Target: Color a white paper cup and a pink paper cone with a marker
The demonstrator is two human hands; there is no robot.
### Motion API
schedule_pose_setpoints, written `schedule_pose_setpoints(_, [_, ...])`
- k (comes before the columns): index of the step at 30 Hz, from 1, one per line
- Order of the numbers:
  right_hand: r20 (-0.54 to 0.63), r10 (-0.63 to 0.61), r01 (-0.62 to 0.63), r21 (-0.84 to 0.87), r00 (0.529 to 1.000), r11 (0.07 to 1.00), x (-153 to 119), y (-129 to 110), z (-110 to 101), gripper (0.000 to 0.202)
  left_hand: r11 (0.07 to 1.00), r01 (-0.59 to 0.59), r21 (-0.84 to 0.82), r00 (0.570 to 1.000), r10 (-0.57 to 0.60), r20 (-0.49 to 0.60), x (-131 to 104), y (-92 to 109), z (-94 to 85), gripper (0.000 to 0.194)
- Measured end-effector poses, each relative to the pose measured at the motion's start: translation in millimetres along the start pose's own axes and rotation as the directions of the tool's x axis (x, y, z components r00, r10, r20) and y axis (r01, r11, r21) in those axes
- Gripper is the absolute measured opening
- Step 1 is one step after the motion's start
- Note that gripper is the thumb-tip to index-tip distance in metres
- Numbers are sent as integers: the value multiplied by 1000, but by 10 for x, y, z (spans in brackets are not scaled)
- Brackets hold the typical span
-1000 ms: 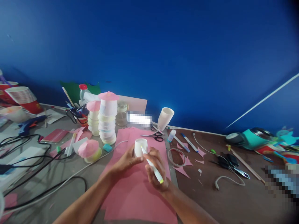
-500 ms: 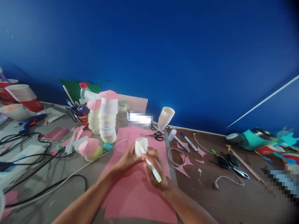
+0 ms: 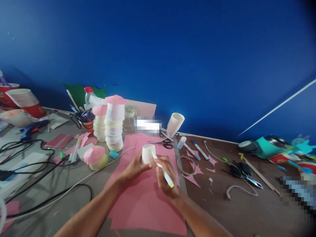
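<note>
A small white paper cup (image 3: 147, 154) is gripped by my left hand (image 3: 134, 168), its open rim facing up. My right hand (image 3: 168, 176) is closed around a white marker with a yellow end (image 3: 166, 175), whose tip meets the right side of the cup. Both hands are over pink paper sheets (image 3: 148, 210). Beyond them lie black-handled scissors (image 3: 168, 143). To the left stand a tall cup stack with a pink cone top (image 3: 115, 121), a shorter stack (image 3: 99, 125) and a single pink-topped cup (image 3: 95, 158).
A larger white cup (image 3: 175, 124) leans near the blue wall. Markers (image 3: 200, 150), a glue stick (image 3: 181, 143), a coiled cable (image 3: 187, 165) and pink scraps lie at the right. Black cables (image 3: 27, 164) and a power strip (image 3: 27, 171) fill the left. Red cups (image 3: 26, 100) stand behind.
My right hand and the marker have shifted slightly right, and the marker tip has moved from over the cup's front to its right side. The cup is slightly higher and turned in my left hand.
</note>
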State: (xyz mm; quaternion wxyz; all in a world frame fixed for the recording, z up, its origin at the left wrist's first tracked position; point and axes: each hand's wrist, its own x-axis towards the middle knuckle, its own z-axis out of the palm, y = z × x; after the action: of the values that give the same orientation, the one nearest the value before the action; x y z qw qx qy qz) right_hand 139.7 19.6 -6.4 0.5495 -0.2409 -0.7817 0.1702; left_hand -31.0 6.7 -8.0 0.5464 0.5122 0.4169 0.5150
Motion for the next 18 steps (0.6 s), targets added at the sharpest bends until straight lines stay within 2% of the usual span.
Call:
schedule_pose_setpoints(3, [35,47,-46,-23,998,999,-12,10,-17,30,1000,-3,-19,1000,3,15,-6,-24,-12,56])
schedule_pose_setpoints(10, [-7,-94,94,45,996,995,54,-27,20,33,1000,-7,11,1000,7,10,-4,-12,-1,55])
schedule_pose_setpoints(18, [5,-69,68,76,998,995,46,-33,25,33,1000,12,-2,1000,-12,17,-7,-4,3,54])
